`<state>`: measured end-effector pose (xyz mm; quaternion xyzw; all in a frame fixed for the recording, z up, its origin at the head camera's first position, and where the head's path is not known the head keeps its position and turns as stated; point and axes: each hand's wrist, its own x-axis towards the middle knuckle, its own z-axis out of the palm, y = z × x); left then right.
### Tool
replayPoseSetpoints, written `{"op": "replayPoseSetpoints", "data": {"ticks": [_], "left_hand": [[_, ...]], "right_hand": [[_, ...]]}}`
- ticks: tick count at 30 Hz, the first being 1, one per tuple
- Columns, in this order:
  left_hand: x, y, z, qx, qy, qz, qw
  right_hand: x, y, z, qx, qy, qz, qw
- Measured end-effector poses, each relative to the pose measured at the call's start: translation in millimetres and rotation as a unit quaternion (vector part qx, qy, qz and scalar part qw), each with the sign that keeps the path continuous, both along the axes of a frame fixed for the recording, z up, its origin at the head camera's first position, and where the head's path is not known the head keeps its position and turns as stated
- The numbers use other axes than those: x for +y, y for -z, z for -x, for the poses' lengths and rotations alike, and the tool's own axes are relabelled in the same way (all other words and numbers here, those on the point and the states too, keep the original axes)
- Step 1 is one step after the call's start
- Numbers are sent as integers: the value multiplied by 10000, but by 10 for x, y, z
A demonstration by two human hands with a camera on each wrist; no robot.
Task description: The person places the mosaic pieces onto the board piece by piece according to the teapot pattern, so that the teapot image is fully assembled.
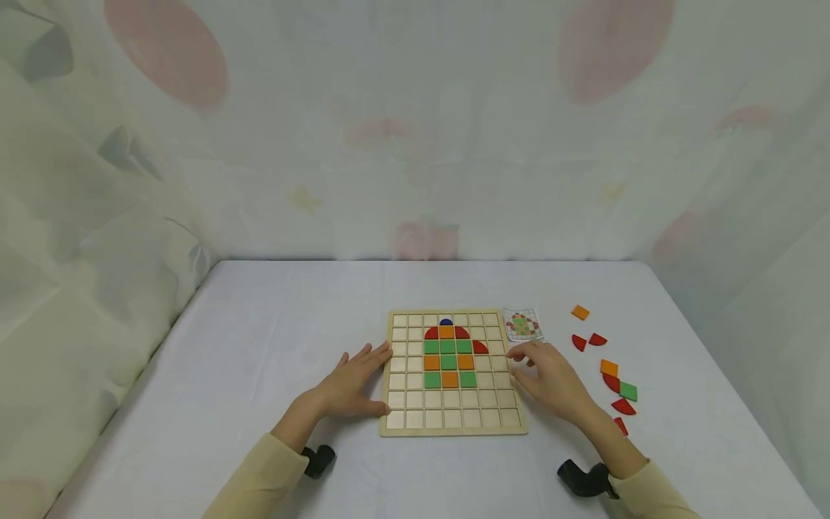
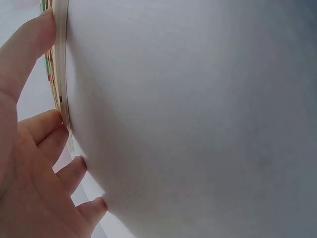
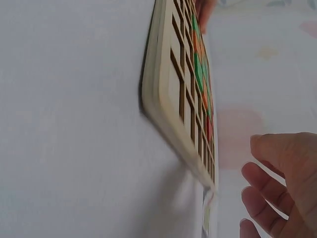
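Wooden, the grid board (image 1: 470, 417) lies flat on the worktop (image 1: 272, 310); it looks light and stiff, best taken by opposite edges and kept level lest its coloured tiles (image 1: 448, 362) slip. The left hand (image 1: 353, 386) spreads its fingers against one edge; the right hand (image 1: 551, 378), loosely bent and empty, is by the other, contact hard to judge. Rightward lie a picture card (image 1: 522, 324) and loose tiles (image 1: 627, 391).

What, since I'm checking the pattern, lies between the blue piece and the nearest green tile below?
The head view shows an orange tile between the blue piece and that green tile.
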<state>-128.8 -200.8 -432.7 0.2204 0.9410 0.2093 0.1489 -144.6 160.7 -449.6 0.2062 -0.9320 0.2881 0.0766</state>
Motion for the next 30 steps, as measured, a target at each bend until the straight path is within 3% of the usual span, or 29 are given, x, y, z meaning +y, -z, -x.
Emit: {"op": "replayPoseSetpoints", "data": {"ticks": [13, 23, 30], "left_hand": [[-10, 11, -6, 10, -1, -54, 10000], [-1, 14, -12, 12, 3, -67, 10000], [-7, 17, -2, 51, 31, -35, 10000]], "right_hand": [[673, 6, 19, 319, 430, 40, 9986], [1068, 40, -12, -110, 928, -69, 9956], [1220, 115, 1, -100, 1236, -419, 9914]]}}
